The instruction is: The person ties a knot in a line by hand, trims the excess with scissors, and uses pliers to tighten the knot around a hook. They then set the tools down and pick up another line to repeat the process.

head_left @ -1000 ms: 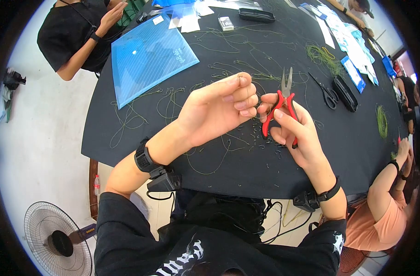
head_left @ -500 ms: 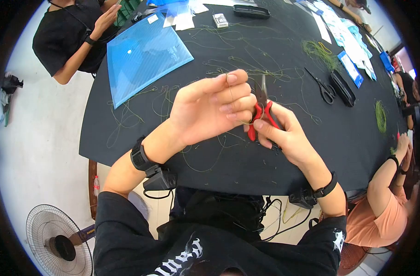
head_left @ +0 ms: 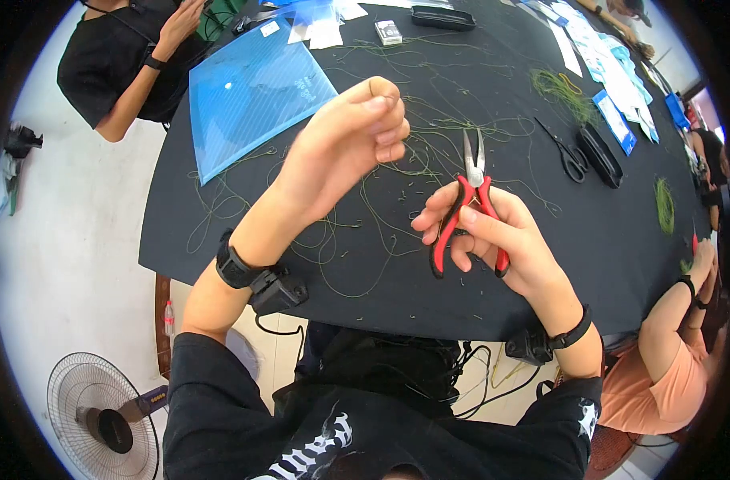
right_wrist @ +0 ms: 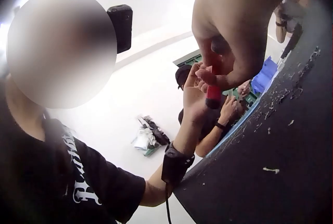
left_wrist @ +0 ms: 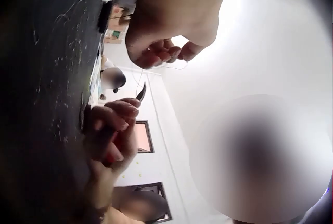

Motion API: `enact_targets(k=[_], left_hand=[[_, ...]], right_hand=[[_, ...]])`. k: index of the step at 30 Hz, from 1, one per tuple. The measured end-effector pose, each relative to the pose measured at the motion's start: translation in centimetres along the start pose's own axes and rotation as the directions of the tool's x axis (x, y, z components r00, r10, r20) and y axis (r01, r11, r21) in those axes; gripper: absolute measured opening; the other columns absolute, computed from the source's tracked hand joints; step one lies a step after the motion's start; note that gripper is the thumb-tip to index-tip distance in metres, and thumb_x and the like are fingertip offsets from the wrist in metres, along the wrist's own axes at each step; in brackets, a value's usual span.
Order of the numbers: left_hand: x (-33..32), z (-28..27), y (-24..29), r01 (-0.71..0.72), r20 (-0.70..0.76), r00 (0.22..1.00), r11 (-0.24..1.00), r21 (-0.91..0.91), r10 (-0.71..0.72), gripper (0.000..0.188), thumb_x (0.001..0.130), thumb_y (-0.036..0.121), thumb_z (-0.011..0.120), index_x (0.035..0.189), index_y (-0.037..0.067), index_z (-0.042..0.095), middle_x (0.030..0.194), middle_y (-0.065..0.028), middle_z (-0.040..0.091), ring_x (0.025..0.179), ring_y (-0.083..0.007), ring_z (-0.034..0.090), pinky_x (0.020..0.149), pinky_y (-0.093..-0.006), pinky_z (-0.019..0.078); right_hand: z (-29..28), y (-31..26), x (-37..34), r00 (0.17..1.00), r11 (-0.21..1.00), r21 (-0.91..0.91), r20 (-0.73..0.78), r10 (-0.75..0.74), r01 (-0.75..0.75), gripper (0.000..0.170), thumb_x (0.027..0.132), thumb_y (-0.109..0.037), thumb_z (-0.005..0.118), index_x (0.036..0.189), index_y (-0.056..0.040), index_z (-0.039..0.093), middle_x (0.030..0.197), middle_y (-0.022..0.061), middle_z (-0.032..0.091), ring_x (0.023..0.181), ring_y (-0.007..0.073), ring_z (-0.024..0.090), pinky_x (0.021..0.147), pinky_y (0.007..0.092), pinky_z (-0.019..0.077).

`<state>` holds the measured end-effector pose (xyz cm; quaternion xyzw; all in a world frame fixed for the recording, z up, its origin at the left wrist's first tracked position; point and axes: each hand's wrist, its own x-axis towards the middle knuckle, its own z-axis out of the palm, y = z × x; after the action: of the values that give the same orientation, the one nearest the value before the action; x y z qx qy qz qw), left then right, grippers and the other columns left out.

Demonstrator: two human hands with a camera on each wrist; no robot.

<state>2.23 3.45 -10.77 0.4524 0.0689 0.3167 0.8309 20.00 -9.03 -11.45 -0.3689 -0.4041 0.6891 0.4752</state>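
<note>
Up over the table, my left hand (head_left: 341, 132) pinches a thin line between thumb and curled fingers. In the left wrist view that thin line (left_wrist: 178, 68) loops out from the fingertips, with a strand running down toward the plier tips. My right hand (head_left: 513, 236), lower and to the right, holds red-and-black needle-nose pliers (head_left: 475, 174) with handles spread and jaws slightly parted, pointing away from me. The right wrist view shows a red handle (right_wrist: 214, 91) under the fingers. Green fishing line (head_left: 365, 276) lies in loose loops on the black table beneath.
A blue plastic folder (head_left: 253, 96) lies at the back left. Scissors (head_left: 571, 160), a black case (head_left: 599, 156) and coils of green line (head_left: 665, 206) lie on the right. Small clippings dot the black tablecloth (head_left: 429, 308). Other people sit around the table.
The pliers came left beside the left hand, then drew back to the right, now apart from it. My left hand has lifted up and left, its fingers curled more tightly.
</note>
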Motion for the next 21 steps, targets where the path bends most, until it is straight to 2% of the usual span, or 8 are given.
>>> enact_targets(k=[1, 3, 6, 7, 10, 11, 17, 21], left_hand=[[-0.08, 0.03, 0.01, -0.032, -0.047, 0.998, 0.973, 0.229, 0.043, 0.012, 0.09, 0.018, 0.049, 0.088, 0.009, 0.043, 0.07, 0.0034, 0.035, 0.066, -0.0072, 0.034, 0.059, -0.0203, 0.03], [-0.35, 0.55, 0.22, -0.05, -0.1, 0.985, 0.794, 0.606, 0.139, 0.014, 0.088, 0.018, 0.053, 0.09, 0.006, 0.047, 0.076, 0.0027, 0.042, 0.068, -0.0048, 0.038, 0.058, -0.0192, 0.0304], [-0.36, 0.58, 0.13, -0.083, -0.056, 0.983, 0.689, 0.72, 0.177, 0.013, 0.086, 0.014, 0.058, 0.091, 0.004, 0.051, 0.08, 0.0014, 0.051, 0.07, -0.003, 0.047, 0.054, -0.0179, 0.0357], [-0.08, 0.27, -0.36, -0.154, 0.002, 0.972, 0.625, 0.766, 0.237, 0.01, 0.083, 0.01, 0.06, 0.088, 0.004, 0.053, 0.079, 0.0018, 0.053, 0.069, -0.0035, 0.05, 0.051, -0.0178, 0.0356], [-0.13, 0.47, -0.15, -0.12, 0.047, 0.981, 0.397, 0.91, 0.189, 0.009, 0.08, 0.01, 0.062, 0.084, 0.005, 0.056, 0.078, 0.0026, 0.054, 0.067, -0.0033, 0.051, 0.05, -0.018, 0.0349], [-0.22, 0.7, 0.17, -0.042, 0.001, 0.995, 0.42, 0.906, 0.097, 0.009, 0.081, 0.009, 0.062, 0.086, 0.006, 0.056, 0.084, 0.004, 0.055, 0.075, -0.0023, 0.048, 0.059, -0.0177, 0.0362], [-0.02, 0.73, -0.17, -0.117, 0.085, 0.988, 0.274, 0.955, 0.129, 0.007, 0.079, 0.007, 0.062, 0.085, 0.006, 0.058, 0.079, 0.0023, 0.056, 0.068, -0.0049, 0.051, 0.052, -0.0179, 0.0351], [0.23, 0.52, -0.36, -0.143, 0.109, 0.985, 0.274, 0.951, 0.135, 0.006, 0.078, 0.008, 0.062, 0.084, 0.006, 0.061, 0.078, 0.0016, 0.057, 0.068, -0.0057, 0.051, 0.052, -0.0189, 0.0355]], right_hand=[[0.03, 0.0, -0.01, 1.0, 0.999, 0.05, -0.013, 0.007, -0.006, 0.031, 0.091, -0.02, 0.049, 0.11, 0.004, 0.052, 0.104, 0.0179, 0.061, 0.087, 0.0185, 0.062, 0.06, 0.0229, 0.0479], [-0.15, 0.04, 0.05, 0.999, 0.997, 0.072, -0.039, 0.009, -0.006, 0.031, 0.091, -0.019, 0.048, 0.112, 0.0042, 0.051, 0.106, 0.0192, 0.06, 0.092, 0.0208, 0.062, 0.063, 0.0249, 0.0494], [-0.35, -0.08, 0.12, 0.997, 0.996, 0.094, -0.083, 0.0, 0.008, 0.03, 0.092, -0.018, 0.047, 0.113, 0.0042, 0.05, 0.107, 0.0199, 0.06, 0.094, 0.0218, 0.062, 0.066, 0.0266, 0.0511], [-0.37, -0.13, 0.12, 0.995, 0.995, 0.099, -0.097, -0.005, 0.014, 0.03, 0.092, -0.017, 0.046, 0.113, 0.0042, 0.05, 0.107, 0.0199, 0.059, 0.094, 0.0218, 0.062, 0.066, 0.027, 0.0516], [-0.34, -0.4, 0.1, 0.991, 0.999, 0.018, -0.128, -0.029, 0.031, 0.031, 0.093, -0.017, 0.046, 0.113, 0.0049, 0.05, 0.108, 0.0204, 0.059, 0.095, 0.0227, 0.061, 0.068, 0.0274, 0.0524], [-0.29, -0.53, 0.07, 0.992, 0.999, 0.021, -0.125, -0.021, 0.023, 0.031, 0.093, -0.017, 0.045, 0.114, 0.0053, 0.05, 0.108, 0.0207, 0.059, 0.095, 0.0231, 0.061, 0.068, 0.0276, 0.0527], [-0.34, -0.52, 0.23, 0.993, 0.997, 0.081, -0.119, -0.002, 0.012, 0.035, 0.094, -0.019, 0.044, 0.116, 0.0077, 0.048, 0.112, 0.0229, 0.056, 0.1, 0.0265, 0.06, 0.074, 0.0304, 0.0534], [-0.64, -0.39, 0.37, 0.995, 0.992, 0.125, -0.091, 0.027, -0.016, 0.039, 0.095, -0.021, 0.043, 0.118, 0.01, 0.045, 0.115, 0.0246, 0.054, 0.105, 0.0292, 0.057, 0.079, 0.0327, 0.0528]])
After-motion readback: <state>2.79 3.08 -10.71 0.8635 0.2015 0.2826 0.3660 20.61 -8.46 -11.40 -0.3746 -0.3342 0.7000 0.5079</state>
